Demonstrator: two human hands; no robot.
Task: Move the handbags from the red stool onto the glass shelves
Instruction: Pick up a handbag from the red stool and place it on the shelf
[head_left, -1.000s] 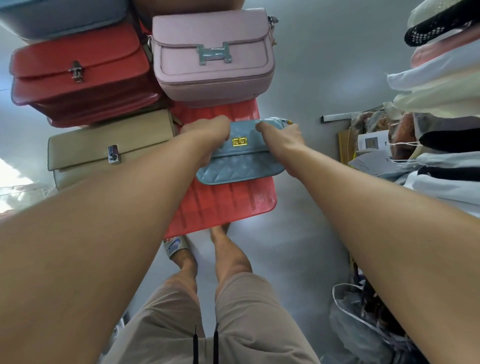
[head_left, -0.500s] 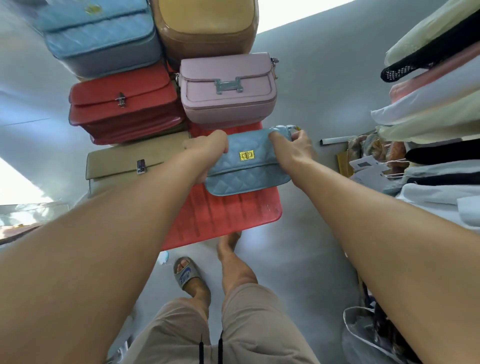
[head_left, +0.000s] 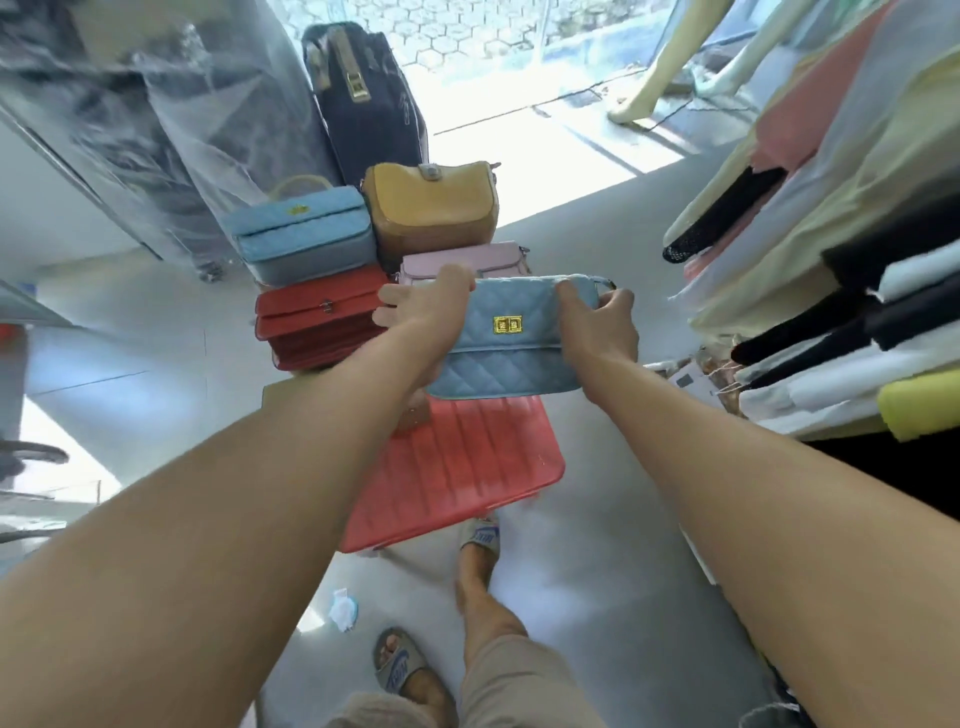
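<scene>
A small quilted light-blue handbag (head_left: 511, 343) with a gold clasp hangs in the air above the red stool (head_left: 457, 467). My left hand (head_left: 426, 301) grips its left top corner and my right hand (head_left: 597, 325) grips its right top corner. Behind it on the stool sit a red handbag (head_left: 317, 322), a larger quilted blue handbag (head_left: 301, 234), a mustard handbag (head_left: 431, 208) and a pink handbag (head_left: 457, 260), partly hidden by my left hand. A beige bag is mostly hidden under my left forearm. No glass shelf is clearly visible.
Folded clothes (head_left: 831, 249) hang on a rack at the right. A black bag (head_left: 363, 98) and plastic-wrapped items (head_left: 156, 130) stand at the back left. Mannequin legs (head_left: 670, 57) stand at the far doorway. My feet in sandals are on the grey floor (head_left: 597, 571) below the stool.
Both hands have lifted the small blue handbag up off the stool's seat. The camera has tilted up, bringing the doorway, black bag and mannequin legs into view.
</scene>
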